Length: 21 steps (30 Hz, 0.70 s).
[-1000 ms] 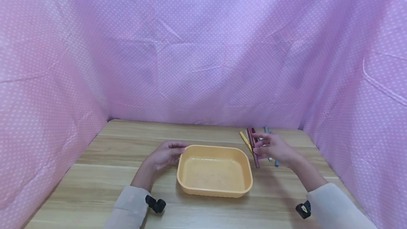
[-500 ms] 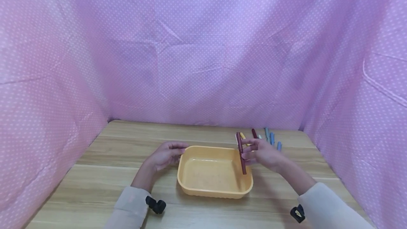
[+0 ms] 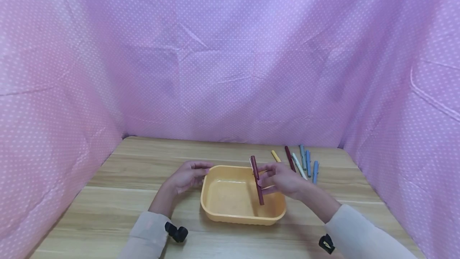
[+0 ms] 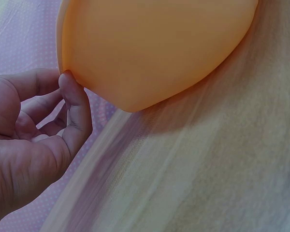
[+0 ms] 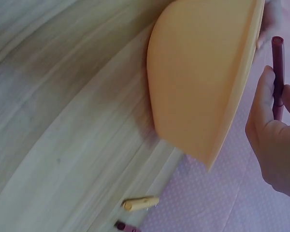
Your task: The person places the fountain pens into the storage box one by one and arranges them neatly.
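Note:
A yellow-orange plastic basin [image 3: 230, 197], rectangular with rounded corners, stands on the table. My left hand [image 3: 187, 177] is at its far left corner; in the left wrist view the thumb and a finger of that hand [image 4: 36, 125] pinch the basin's rim [image 4: 60, 43]. Over the right half of the basin, my right hand [image 3: 284, 182] holds a dark red pen [image 3: 254, 165] between thumb and fingers. The pen stands steeply tilted, its clip end up. In the right wrist view the dark red pen [image 5: 278, 53] rises above the thumb and fingertips.
Several pens lie right of the basin at the back: a yellow pen [image 3: 275, 156], another dark red pen [image 3: 288, 156], a white pen [image 3: 299, 166] and blue ones [image 3: 308, 163]. Pink dotted cloth [image 3: 230, 71] hangs around the wooden table [image 3: 108, 187].
My right hand has carried the dark red pen left from the group of pens to over the basin. The left hand and the basin have stayed in place.

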### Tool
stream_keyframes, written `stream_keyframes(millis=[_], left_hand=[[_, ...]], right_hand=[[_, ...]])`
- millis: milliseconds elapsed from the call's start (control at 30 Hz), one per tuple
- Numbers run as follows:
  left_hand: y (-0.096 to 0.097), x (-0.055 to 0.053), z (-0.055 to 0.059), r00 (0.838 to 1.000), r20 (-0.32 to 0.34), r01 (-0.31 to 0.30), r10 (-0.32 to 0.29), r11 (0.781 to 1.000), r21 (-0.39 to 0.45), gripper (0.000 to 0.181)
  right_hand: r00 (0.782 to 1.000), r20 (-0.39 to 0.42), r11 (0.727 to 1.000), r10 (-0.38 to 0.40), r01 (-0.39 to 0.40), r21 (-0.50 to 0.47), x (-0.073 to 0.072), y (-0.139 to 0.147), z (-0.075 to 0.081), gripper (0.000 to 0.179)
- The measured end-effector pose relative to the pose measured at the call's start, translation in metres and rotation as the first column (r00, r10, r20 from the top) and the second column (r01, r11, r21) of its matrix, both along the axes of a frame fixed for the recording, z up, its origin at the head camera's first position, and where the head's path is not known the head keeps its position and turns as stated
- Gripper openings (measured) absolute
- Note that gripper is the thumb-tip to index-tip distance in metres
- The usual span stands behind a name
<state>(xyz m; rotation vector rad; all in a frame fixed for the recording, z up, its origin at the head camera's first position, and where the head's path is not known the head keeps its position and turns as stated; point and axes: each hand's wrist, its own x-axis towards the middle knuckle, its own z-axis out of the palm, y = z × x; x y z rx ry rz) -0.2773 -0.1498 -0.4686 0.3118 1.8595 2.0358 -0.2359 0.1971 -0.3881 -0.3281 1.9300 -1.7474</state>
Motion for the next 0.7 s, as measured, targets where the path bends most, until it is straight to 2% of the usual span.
stream_keyframes(millis=[300, 700], left_hand=[[0.001, 0.0, 0.0, 1.0, 0.01, -0.008, 0.008, 1.0, 0.012, 0.039], [0.001, -0.001, 0.0, 1.0, 0.012, -0.008, 0.008, 1.0, 0.004, 0.04]], right_hand=[[0.999, 0.046, 1.0, -0.025, 0.025, -0.015, 0.003, -0.029, -0.008, 0.05], [0.999, 0.038, 0.999, -0.034, 0.033, 0.024, 0.013, -0.059, -0.025, 0.046]])
